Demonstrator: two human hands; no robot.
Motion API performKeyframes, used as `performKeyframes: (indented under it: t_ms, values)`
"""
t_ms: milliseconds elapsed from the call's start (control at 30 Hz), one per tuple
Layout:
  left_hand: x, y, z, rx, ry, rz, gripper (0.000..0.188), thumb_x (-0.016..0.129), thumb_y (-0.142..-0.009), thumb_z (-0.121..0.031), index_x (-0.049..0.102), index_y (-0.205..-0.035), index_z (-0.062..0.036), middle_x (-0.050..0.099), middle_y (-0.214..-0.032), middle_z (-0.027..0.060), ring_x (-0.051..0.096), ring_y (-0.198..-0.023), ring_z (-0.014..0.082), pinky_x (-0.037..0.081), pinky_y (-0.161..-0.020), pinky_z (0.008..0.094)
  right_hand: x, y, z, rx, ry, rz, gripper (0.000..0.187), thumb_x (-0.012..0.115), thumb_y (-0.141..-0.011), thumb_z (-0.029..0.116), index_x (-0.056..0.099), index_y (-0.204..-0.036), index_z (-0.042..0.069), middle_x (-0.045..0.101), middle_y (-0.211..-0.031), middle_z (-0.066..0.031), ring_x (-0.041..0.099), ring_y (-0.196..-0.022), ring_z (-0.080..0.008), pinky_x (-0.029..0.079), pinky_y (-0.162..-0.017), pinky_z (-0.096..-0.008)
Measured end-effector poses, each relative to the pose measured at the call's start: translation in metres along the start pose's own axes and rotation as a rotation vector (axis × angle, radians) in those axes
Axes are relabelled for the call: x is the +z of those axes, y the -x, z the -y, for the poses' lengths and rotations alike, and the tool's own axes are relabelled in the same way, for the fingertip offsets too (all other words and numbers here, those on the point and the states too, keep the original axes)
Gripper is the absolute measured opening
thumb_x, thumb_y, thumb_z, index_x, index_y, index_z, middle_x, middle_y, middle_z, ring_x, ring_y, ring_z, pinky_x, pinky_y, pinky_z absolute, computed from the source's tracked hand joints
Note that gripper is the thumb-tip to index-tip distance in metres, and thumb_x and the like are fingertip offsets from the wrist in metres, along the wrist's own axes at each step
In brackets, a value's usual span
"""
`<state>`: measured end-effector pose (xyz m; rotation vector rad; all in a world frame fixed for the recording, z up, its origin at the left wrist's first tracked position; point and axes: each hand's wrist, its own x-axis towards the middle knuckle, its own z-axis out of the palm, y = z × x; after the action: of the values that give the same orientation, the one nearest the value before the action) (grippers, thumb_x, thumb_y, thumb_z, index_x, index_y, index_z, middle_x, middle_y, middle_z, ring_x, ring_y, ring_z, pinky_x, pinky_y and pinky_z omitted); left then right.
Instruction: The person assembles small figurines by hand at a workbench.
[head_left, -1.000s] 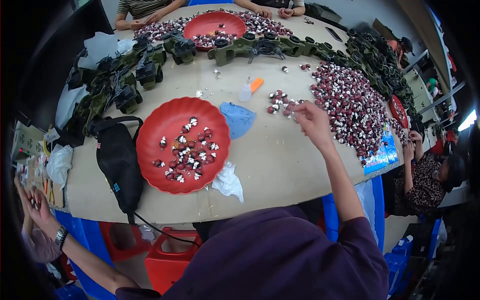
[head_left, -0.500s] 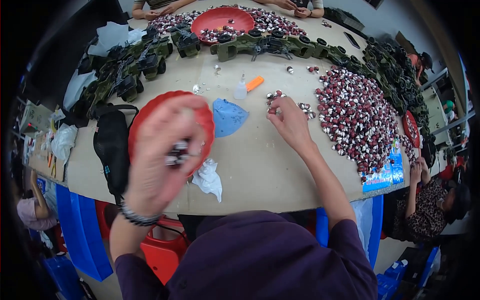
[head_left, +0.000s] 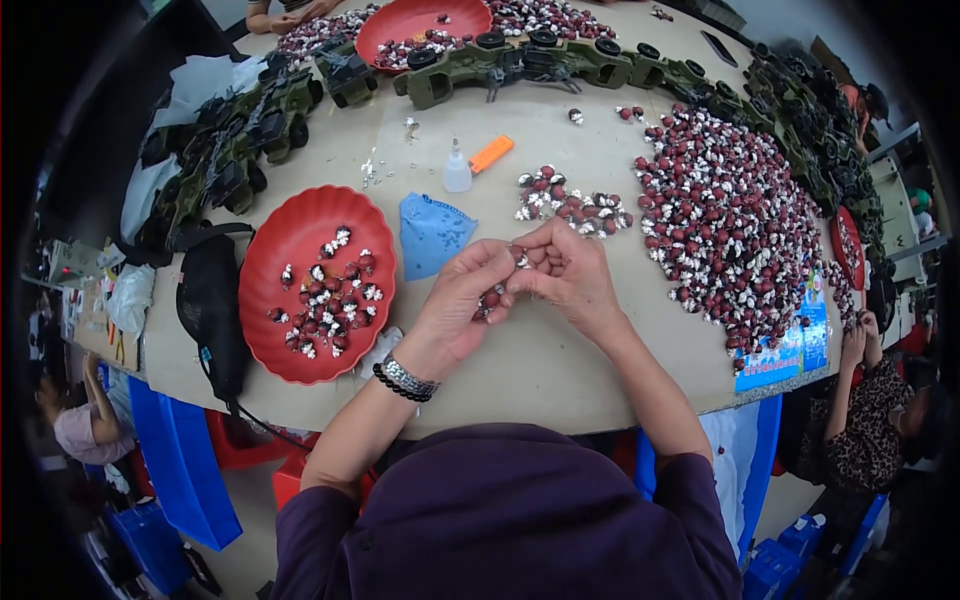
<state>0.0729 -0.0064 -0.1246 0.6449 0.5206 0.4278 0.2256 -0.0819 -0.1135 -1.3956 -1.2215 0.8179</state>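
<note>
My left hand (head_left: 455, 310) and my right hand (head_left: 572, 278) meet over the near middle of the table. Between their fingertips is a small dark-red and silver ball (head_left: 519, 257), partly covered by the fingers. More such balls (head_left: 489, 300) sit in the curled fingers of my left hand. To the left is a red scalloped plate (head_left: 262, 235) with several of these balls lying in it. A small loose group of balls (head_left: 580, 208) lies just beyond my right hand, and a large heap (head_left: 725, 230) spreads farther right.
Beyond my hands lie a blue cloth (head_left: 435, 235), a small white bottle (head_left: 457, 172) and an orange-handled tool (head_left: 491, 154). Green toy vehicles (head_left: 520, 68) line the far side. A black pouch (head_left: 212, 310) rests left of the plate. Other people sit around the table.
My left hand has moved right, away from over the red plate, uncovering it. My right hand has drawn back from the small group of balls, and both hands now meet at one ball.
</note>
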Motion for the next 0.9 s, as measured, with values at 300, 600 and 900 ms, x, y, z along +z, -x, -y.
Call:
performKeyframes:
  t_ms: [300,600,900]
  values:
    - [-0.015,-0.012,0.014,0.032,0.089,0.022,0.012,0.066,-0.091,-0.017,0.06,-0.095,-0.0083,0.063,-0.084,0.0025,0.053,-0.063,0.0063,0.036,-0.046,0.0186,0.005,0.003,-0.013,0.188,-0.379,0.026,0.038,0.076,-0.076,-0.002,0.053,-0.106,-0.005,0.065,-0.078,-0.0083,0.06,-0.06,-0.0088,0.045,-0.05,-0.02]
    - [-0.021,-0.009,0.017,0.037,0.124,0.089,0.019,0.069,-0.089,-0.017,0.061,-0.103,-0.0059,0.064,-0.092,0.0033,0.053,-0.066,0.0063,0.037,-0.047,0.0191,0.008,0.008,-0.029,-0.152,-0.187,-0.068,0.031,0.079,-0.074,0.002,0.059,-0.097,-0.004,0.065,-0.08,-0.0102,0.064,-0.068,-0.0124,0.05,-0.052,-0.0236]
    - [-0.02,-0.004,0.017,0.073,0.057,0.086,0.03,0.065,-0.092,-0.016,0.061,-0.119,-0.0026,0.064,-0.101,0.005,0.055,-0.071,0.0062,0.04,-0.051,0.0187,0.012,0.008,-0.026,-0.456,0.113,-0.136,0.025,0.08,-0.068,0.0,0.061,-0.083,0.0,0.063,-0.079,-0.0101,0.063,-0.062,-0.0188,0.05,-0.049,-0.0272]
